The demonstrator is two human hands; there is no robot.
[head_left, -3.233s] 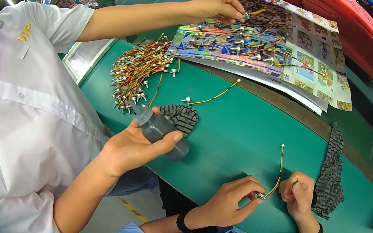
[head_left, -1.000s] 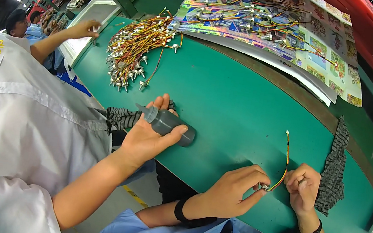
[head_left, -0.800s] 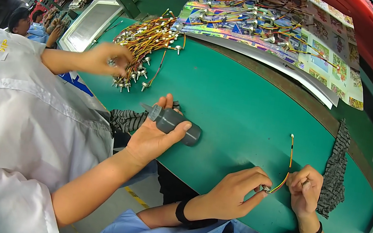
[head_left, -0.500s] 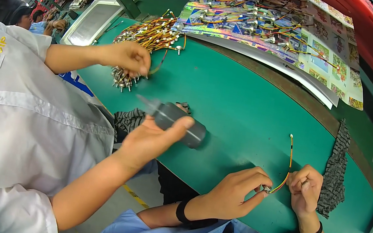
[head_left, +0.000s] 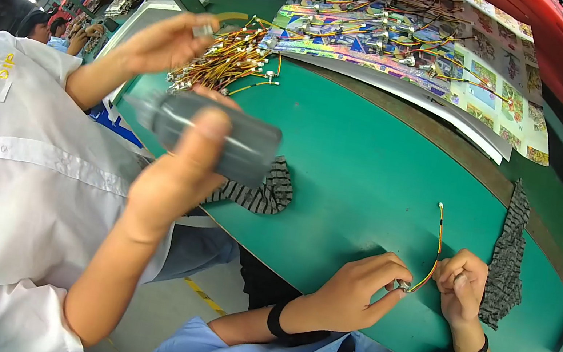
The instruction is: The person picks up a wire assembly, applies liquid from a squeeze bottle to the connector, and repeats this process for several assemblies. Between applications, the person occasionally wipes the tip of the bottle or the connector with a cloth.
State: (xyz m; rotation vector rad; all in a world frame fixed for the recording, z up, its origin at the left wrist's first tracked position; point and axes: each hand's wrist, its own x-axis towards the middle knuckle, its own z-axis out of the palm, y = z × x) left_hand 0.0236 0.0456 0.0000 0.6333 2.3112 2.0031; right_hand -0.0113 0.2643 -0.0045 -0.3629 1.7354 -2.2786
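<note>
Two hands pinch one wire lead

Yellow-orange wire lead (head_left: 434, 252) curves up off the green tabletop (head_left: 371, 168) near its front edge. Left hand (head_left: 358, 295) fingers closed on its metal end; right hand (head_left: 461, 287) curled shut on the lead beside it. Co-worker's hand (head_left: 178, 174) lifts a grey cylinder (head_left: 218, 136).

A matt green mat (head_left: 372, 161) is seen covering the bench, smooth in finish. The wire (head_left: 437, 245) is coated in glossy yellow and orange plastic. Striped knitted cloth (head_left: 260, 191) is laid beside a grey tool (head_left: 217, 138) of dull plastic. Glossy printed paper sheets (head_left: 487, 83) are spread behind.
</note>
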